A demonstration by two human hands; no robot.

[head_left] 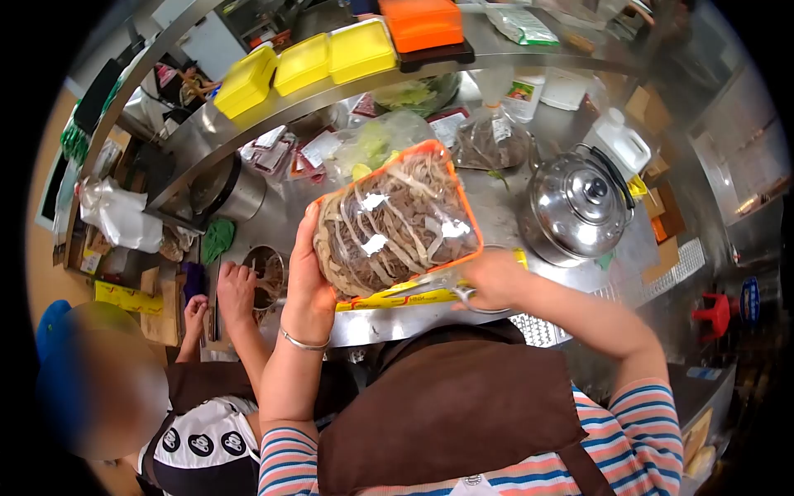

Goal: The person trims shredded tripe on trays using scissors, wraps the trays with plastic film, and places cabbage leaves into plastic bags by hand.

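My left hand grips the left side of an orange tray, tilted up in front of me. Clear film covers the tray, and pale and brown shredded strips fill it; their exact kind I cannot tell. My right hand is closed around the handles of what look like metal scissors, whose blades point left below the tray's lower edge. Part of the handles is hidden by my fingers. Beneath the tray, a long yellow box lies along the counter's front edge.
A steel kettle stands at right, near a white jug. Bagged food lies behind the tray. Yellow containers line the shelf. At left, a co-worker's hand is beside a metal pot.
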